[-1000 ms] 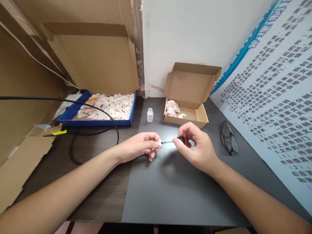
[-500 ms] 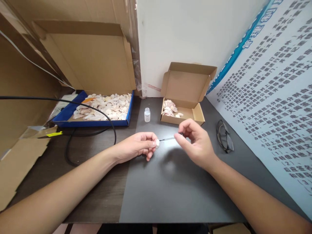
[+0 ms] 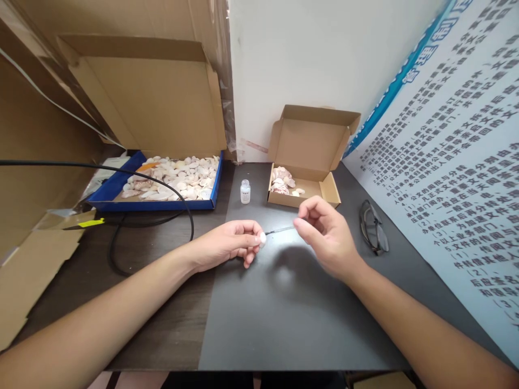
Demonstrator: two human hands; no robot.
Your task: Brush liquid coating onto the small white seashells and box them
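Observation:
Between the thumb and fingers of my left hand point(image 3: 233, 243) is a small white shell point(image 3: 263, 239), mostly covered by the fingertips. My right hand point(image 3: 324, 232) pinches a thin brush point(image 3: 283, 230) held nearly level. Its dark tip meets the near side of the shell or stops just short; I cannot tell which. A small clear glass bottle point(image 3: 245, 192) with a white label stands upright beyond my hands, its mouth uncapped as far as I can see. Both hands hover over the dark desk mat point(image 3: 259, 324).
Many shells fill a blue-sided box point(image 3: 152, 206) at the back left. A smaller cardboard box point(image 3: 304, 201) holds several shells. Folded glasses point(image 3: 373, 228) lie at the right, beside a printed poster point(image 3: 446, 162). A black cable point(image 3: 190, 216) loops across the left side.
My right hand has shifted very slightly to the right with the brush. My left hand and the shell have hardly moved.

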